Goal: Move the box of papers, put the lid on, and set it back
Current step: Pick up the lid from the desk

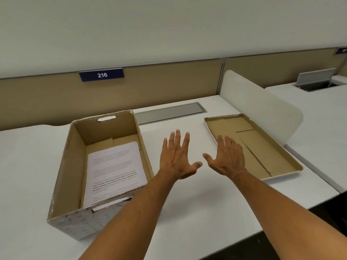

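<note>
While both my arms reach out over the white tabletop (187,212), my left hand (177,160) and right hand (228,160) hover with fingers spread, each grip apart and holding nothing. Left of my left hand stands the open box (75,184), a stack of papers (114,171) lying inside. Right of the box, under my right fingertips, the lid (277,156) lies upside down.

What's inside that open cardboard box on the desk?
The cardboard box holds a stack of printed papers lying flat on the bottom, with bare cardboard floor showing behind it. How many sheets there are, and anything beneath them, is hidden by the top page.
</note>
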Action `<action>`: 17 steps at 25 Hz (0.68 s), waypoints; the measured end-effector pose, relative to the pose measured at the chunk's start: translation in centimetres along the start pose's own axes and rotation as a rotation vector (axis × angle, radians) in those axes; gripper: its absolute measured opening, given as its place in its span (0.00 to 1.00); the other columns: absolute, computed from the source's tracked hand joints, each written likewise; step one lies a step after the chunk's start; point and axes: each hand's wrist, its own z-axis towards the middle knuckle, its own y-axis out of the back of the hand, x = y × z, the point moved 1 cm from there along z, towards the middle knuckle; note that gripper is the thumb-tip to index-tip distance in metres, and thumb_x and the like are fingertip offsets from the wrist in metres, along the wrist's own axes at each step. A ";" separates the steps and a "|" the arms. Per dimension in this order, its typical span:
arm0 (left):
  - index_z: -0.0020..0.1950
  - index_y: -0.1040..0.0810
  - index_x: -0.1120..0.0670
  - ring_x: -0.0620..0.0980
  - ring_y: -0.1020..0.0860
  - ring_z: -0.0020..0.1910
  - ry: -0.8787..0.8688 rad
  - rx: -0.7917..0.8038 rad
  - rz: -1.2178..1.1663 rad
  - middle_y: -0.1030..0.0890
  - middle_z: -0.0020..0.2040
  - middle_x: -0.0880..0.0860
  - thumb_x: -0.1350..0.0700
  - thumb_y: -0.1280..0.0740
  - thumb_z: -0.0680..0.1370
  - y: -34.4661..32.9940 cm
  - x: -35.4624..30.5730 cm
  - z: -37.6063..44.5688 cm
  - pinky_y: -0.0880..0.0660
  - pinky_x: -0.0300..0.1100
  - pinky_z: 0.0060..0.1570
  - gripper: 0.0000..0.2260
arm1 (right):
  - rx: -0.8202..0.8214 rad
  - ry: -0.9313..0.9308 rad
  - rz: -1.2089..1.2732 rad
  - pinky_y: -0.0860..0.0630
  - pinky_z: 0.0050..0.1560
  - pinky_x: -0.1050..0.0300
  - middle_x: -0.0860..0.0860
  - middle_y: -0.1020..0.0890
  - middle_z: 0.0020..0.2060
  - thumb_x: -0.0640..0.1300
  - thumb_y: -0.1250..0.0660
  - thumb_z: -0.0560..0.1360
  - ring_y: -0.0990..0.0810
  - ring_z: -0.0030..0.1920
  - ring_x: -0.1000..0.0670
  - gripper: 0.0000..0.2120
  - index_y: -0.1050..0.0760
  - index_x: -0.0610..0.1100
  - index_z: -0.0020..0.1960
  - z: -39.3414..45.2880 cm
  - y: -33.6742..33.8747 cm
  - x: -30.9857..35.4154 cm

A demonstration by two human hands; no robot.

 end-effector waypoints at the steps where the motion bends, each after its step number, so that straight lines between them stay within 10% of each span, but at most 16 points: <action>1: 0.80 0.62 0.48 0.59 0.62 0.79 0.010 0.022 0.007 0.62 0.81 0.57 0.26 0.47 0.71 -1.0 -1.0 0.9 0.64 0.58 0.74 0.46 | 0.013 0.008 -0.001 0.36 0.71 0.40 0.40 0.35 0.74 0.69 0.43 0.72 0.36 0.74 0.39 0.43 0.42 0.41 0.76 0.8 -0.6 -1.0; 11: 0.80 0.61 0.50 0.57 0.61 0.79 0.235 0.260 -0.023 0.60 0.81 0.56 0.28 0.45 0.72 -9.5 -5.1 6.2 0.60 0.57 0.76 0.47 | 0.193 0.008 0.314 0.30 0.38 0.56 0.43 0.21 0.42 0.44 0.36 0.76 0.23 0.43 0.43 0.09 0.25 0.38 0.41 8.8 -6.2 -6.8; 17: 0.80 0.53 0.53 0.56 0.57 0.80 0.312 0.231 -0.137 0.55 0.82 0.56 0.31 0.41 0.72 -9.6 -5.0 7.3 0.57 0.52 0.76 0.45 | 0.274 -0.175 0.531 0.35 0.27 0.62 0.47 0.29 0.28 0.31 0.34 0.68 0.30 0.28 0.48 0.13 0.35 0.40 0.31 12.9 -6.0 -7.0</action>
